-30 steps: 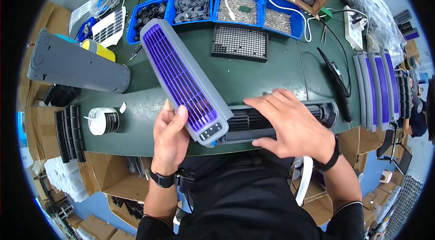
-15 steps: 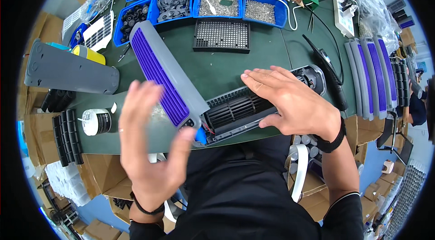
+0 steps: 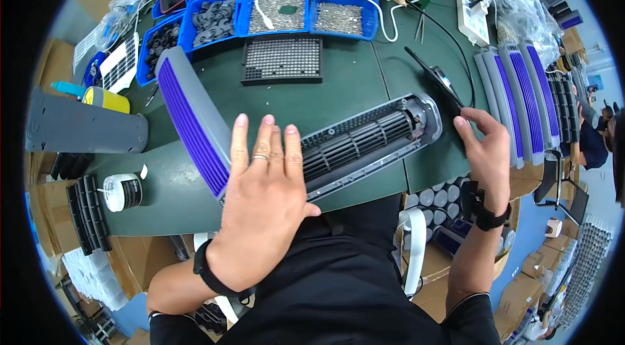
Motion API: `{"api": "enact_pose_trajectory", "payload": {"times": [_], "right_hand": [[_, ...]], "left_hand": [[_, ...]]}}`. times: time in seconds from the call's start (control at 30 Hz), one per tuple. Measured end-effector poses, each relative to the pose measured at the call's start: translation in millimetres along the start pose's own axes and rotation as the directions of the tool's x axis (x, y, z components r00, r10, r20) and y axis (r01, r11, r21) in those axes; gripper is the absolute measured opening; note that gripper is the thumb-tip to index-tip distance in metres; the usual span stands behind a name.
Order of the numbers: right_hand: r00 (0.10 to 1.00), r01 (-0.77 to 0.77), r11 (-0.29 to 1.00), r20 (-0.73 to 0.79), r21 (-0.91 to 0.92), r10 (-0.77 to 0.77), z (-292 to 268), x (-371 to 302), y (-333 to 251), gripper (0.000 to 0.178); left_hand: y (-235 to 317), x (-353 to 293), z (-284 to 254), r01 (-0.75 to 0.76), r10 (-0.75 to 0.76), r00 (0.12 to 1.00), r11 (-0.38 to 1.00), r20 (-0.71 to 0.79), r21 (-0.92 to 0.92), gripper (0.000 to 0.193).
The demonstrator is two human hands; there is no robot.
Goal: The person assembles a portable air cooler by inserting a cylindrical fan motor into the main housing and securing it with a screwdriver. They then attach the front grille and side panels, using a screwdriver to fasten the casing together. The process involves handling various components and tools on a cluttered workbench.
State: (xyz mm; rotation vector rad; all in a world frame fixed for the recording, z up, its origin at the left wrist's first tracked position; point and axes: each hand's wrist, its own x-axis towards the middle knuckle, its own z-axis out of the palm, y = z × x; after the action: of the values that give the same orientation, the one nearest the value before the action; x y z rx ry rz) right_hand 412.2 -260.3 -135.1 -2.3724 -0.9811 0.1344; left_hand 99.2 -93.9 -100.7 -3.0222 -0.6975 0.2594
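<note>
A grey fan housing half (image 3: 390,159) lies open on the green table, with a long black finned roller (image 3: 364,143) inside it. My left hand (image 3: 263,192) is spread flat, fingers stretched out, over the housing's left end, which it hides. Beside it, a grey cover with a purple slatted grille (image 3: 189,124) slants away to the upper left, its lower end reaching under the left hand. At the right, my right hand (image 3: 485,153) has its thumb and fingers closed round a black corded hand tool (image 3: 437,78); the palm covers the tool's near part.
Blue bins (image 3: 277,10) of small metal and grey parts line the back, a black perforated tray (image 3: 283,62) before them. Purple-and-grey covers (image 3: 521,97) stack at the right. A white tub (image 3: 122,192) and a grey shell (image 3: 84,120) stand at the left.
My left hand has come down from the left onto the housing's left end. My right hand has left the roller and moved right to grip the black tool. The view has shifted slightly.
</note>
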Motion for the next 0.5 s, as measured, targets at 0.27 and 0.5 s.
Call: {"api": "enact_pose_trajectory", "payload": {"times": [0.27,0.5], "right_hand": [[0.995,-0.058,0.941,-0.092,-0.334,0.028,28.1,0.9,12.3,0.054],[0.995,-0.101,0.984,-0.036,-0.148,0.097,25.9,9.6,29.6,0.052]], "left_hand": [[14.2,7.3,7.1,0.093,-0.102,0.994,0.979,0.04,0.181,0.116],[17.4,9.5,10.9,0.151,-0.157,0.987,0.978,0.035,0.147,0.105]]}}
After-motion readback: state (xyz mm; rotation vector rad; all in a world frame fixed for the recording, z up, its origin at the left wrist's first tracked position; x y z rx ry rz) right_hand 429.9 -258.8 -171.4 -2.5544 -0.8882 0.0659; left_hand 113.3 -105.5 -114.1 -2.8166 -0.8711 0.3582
